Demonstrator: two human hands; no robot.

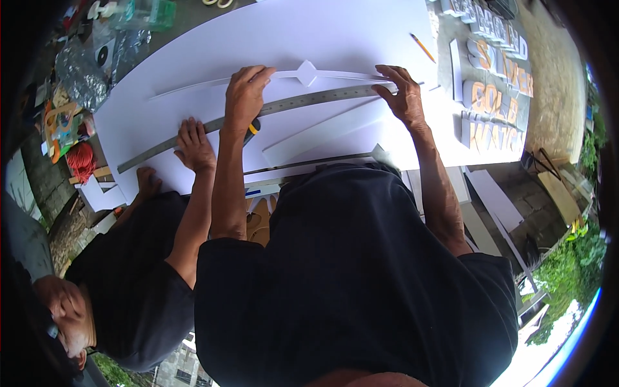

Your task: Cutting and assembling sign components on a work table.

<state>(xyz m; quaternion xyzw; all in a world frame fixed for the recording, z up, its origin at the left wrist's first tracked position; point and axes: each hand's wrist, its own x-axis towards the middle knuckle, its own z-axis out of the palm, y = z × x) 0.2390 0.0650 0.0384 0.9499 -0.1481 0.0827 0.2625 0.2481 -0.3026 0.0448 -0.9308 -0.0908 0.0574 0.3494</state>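
Observation:
A long thin white strip [348, 75] with a diamond-shaped white piece [307, 73] at its middle lies across a large white sheet. My left hand [248, 93] is closed over the strip, left of the diamond. Near the strip's right end, my right hand [405, 97] grips it between thumb and fingers. A long steel ruler [303, 101] runs just on my side of the strip. Beside my left wrist is a yellow-and-black tool, probably a cutter knife [252, 131], partly hidden by the wrist.
A co-worker on my left rests one hand [195, 145] by the ruler. The white sheet [213, 32] covers most of the table. A pencil [422, 48] lies at the upper right, near cut-out block letters [490, 100]. Clear plastic bags [84, 71] and red cord [80, 161] sit at left.

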